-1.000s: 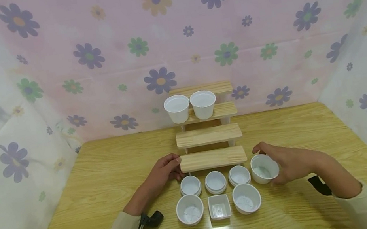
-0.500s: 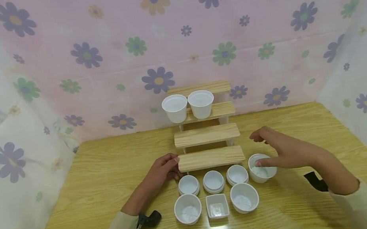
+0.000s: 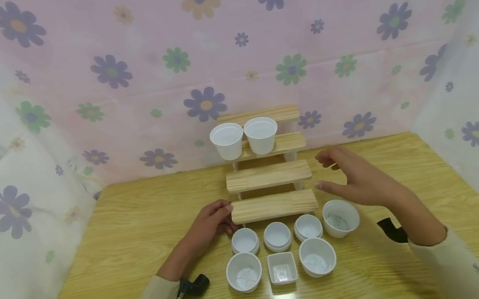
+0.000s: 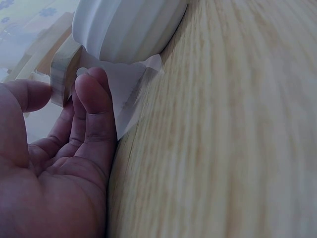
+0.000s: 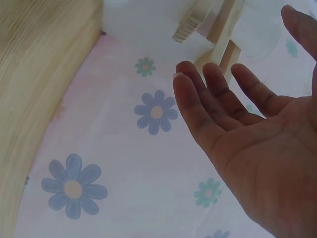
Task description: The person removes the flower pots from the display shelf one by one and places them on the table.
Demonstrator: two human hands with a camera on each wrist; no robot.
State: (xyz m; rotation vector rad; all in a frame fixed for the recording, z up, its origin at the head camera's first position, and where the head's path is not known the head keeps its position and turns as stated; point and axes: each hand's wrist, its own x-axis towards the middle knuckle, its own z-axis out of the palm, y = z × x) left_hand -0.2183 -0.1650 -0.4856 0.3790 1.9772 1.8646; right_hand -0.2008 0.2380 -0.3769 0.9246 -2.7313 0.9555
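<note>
My left hand [image 3: 208, 226] holds the left end of the lowest plank of a tiered wooden display stand [image 3: 274, 206]; its thumb touches the plank's end [image 4: 63, 69] in the left wrist view. My right hand [image 3: 362, 179] hovers with relaxed fingers beside the stand's right side, holding nothing; its palm [image 5: 267, 158] is bare in the right wrist view. Just below that hand stands a round white pot [image 3: 348, 218] on the table. Two white pots, a left one [image 3: 228, 146] and a right one [image 3: 262, 140], sit side by side on the second plank from the top.
Before the stand is a row of three small round white pots, the middle one [image 3: 278, 240] among them. Nearer stand a square white pot [image 3: 283, 270] and two larger round ones, left [image 3: 246, 284] and right [image 3: 320, 270]. A flowered cloth [image 3: 149, 111] covers the back and sides.
My right hand has let go of the round white pot at the right and risen away from it toward the stand's right side. My left hand stays on the lowest plank.
</note>
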